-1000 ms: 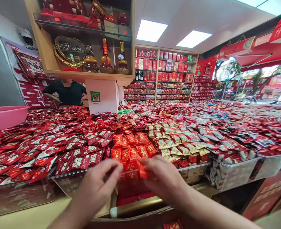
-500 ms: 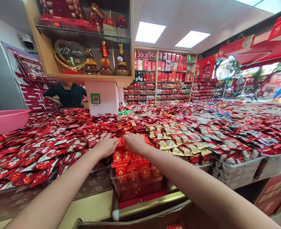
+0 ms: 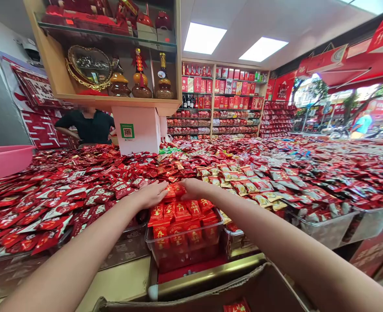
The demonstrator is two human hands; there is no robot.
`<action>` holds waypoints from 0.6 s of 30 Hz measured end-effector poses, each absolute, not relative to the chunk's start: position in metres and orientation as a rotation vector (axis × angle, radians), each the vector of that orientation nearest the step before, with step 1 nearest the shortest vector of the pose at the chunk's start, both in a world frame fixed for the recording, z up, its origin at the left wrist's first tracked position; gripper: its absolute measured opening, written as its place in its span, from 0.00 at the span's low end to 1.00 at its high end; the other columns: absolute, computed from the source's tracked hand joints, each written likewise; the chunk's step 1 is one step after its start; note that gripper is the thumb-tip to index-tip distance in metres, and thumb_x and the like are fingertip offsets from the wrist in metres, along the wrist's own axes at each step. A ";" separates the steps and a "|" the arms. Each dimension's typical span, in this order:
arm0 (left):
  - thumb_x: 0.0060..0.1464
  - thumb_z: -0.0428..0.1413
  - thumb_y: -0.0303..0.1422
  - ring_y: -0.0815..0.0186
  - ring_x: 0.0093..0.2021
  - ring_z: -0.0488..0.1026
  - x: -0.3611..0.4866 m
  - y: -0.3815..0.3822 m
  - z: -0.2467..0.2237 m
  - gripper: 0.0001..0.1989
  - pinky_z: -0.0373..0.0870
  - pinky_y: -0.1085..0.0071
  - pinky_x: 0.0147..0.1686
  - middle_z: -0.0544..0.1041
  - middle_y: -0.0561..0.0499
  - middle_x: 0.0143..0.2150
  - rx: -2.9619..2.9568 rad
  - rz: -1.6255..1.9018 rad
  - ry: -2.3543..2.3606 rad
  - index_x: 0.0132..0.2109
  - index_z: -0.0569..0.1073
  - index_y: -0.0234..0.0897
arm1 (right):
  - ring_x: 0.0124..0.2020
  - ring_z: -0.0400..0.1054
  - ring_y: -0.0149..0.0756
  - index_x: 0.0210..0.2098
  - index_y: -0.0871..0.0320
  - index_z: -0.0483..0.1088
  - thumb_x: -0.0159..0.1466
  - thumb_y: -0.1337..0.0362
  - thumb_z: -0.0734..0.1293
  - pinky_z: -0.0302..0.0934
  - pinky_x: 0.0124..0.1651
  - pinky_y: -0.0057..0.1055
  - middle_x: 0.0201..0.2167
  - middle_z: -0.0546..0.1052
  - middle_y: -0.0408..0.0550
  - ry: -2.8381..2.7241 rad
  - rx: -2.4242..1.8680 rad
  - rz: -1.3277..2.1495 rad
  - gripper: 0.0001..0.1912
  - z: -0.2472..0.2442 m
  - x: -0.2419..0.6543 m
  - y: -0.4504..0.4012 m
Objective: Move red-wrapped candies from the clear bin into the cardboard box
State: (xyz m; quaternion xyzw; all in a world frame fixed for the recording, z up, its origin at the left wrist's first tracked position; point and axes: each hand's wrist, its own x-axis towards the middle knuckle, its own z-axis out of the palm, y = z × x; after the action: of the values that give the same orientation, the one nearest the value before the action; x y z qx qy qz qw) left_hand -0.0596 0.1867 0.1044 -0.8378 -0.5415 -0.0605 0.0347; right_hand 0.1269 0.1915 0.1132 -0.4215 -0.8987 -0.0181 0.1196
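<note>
Both arms reach forward over a clear plastic bin (image 3: 185,255) filled with red candy packets (image 3: 181,211) bearing gold characters. My left hand (image 3: 150,194) lies at the left of the packets toward the back of the bin, its fingers stretched out and flat. Opposite it, my right hand (image 3: 196,189) rests at their right side, fingers extended and bent down, the tips partly hidden. A few red packets sit between the two hands, and neither hand is closed around one. Below the bin, a cardboard box (image 3: 243,284) stands open with a red packet (image 3: 237,306) inside.
Bins of wrapped sweets surround this one, including cream-and-gold packets (image 3: 240,184) on the right. A white box with a QR code (image 3: 136,130) stands behind, under a display cabinet (image 3: 113,102). A pink basin (image 3: 8,162) sits left. A person (image 3: 87,125) stands behind the counter.
My hands have moved slightly apart, and the right hand's fingers have loosened from a more curled shape. More of the red packets in the bin shows now. The view has shifted a little.
</note>
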 end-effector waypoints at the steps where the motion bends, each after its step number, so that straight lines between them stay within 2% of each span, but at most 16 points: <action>1: 0.55 0.46 0.39 0.53 0.57 0.54 -0.059 0.188 0.105 0.21 0.47 0.46 0.53 0.59 0.44 0.58 -2.581 -0.180 -1.661 0.55 0.57 0.37 | 0.40 0.66 0.44 0.43 0.64 0.67 0.48 0.61 0.67 0.58 0.37 0.30 0.41 0.72 0.56 -2.649 -1.240 -0.056 0.24 0.112 0.129 0.192; 4: 0.55 0.46 0.39 0.54 0.57 0.55 -0.056 0.190 0.105 0.21 0.49 0.46 0.53 0.59 0.44 0.58 -2.591 -0.171 -1.652 0.55 0.58 0.38 | 0.39 0.67 0.43 0.43 0.64 0.67 0.51 0.60 0.65 0.58 0.37 0.29 0.40 0.73 0.55 -2.679 -1.255 -0.077 0.21 0.109 0.134 0.195; 9: 0.55 0.46 0.38 0.55 0.54 0.59 -0.049 0.193 0.105 0.21 0.54 0.48 0.51 0.62 0.44 0.56 -2.607 -0.186 -1.618 0.55 0.57 0.38 | 0.45 0.63 0.41 0.49 0.57 0.62 0.52 0.54 0.63 0.56 0.43 0.31 0.46 0.70 0.51 -2.682 -1.220 -0.184 0.27 0.103 0.135 0.202; 12: 0.56 0.46 0.38 0.56 0.54 0.59 -0.047 0.193 0.106 0.20 0.55 0.50 0.51 0.61 0.44 0.56 -2.638 -0.191 -1.568 0.54 0.58 0.38 | 0.46 0.62 0.42 0.44 0.52 0.66 0.56 0.54 0.59 0.51 0.47 0.40 0.42 0.72 0.47 -2.647 -1.201 -0.303 0.18 0.097 0.134 0.202; 14: 0.56 0.46 0.37 0.57 0.53 0.60 -0.047 0.193 0.108 0.18 0.56 0.52 0.51 0.63 0.44 0.55 -2.645 -0.186 -1.554 0.53 0.60 0.38 | 0.44 0.63 0.42 0.39 0.53 0.68 0.58 0.56 0.57 0.46 0.50 0.45 0.38 0.74 0.47 -2.623 -1.186 -0.391 0.14 0.093 0.133 0.201; 18: 0.56 0.46 0.37 0.60 0.48 0.66 -0.049 0.192 0.114 0.16 0.61 0.55 0.46 0.68 0.45 0.49 -2.635 -0.157 -1.568 0.50 0.63 0.36 | 0.40 0.65 0.41 0.33 0.58 0.70 0.60 0.58 0.55 0.36 0.52 0.49 0.32 0.75 0.51 -2.583 -1.171 -0.522 0.15 0.089 0.134 0.198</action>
State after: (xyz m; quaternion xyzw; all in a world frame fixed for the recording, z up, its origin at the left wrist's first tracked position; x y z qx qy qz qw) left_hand -0.0491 0.1916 0.1135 -0.8578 -0.5103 -0.0510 0.0356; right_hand 0.1344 0.1980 0.0892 -0.4029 -0.8882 -0.1797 0.1286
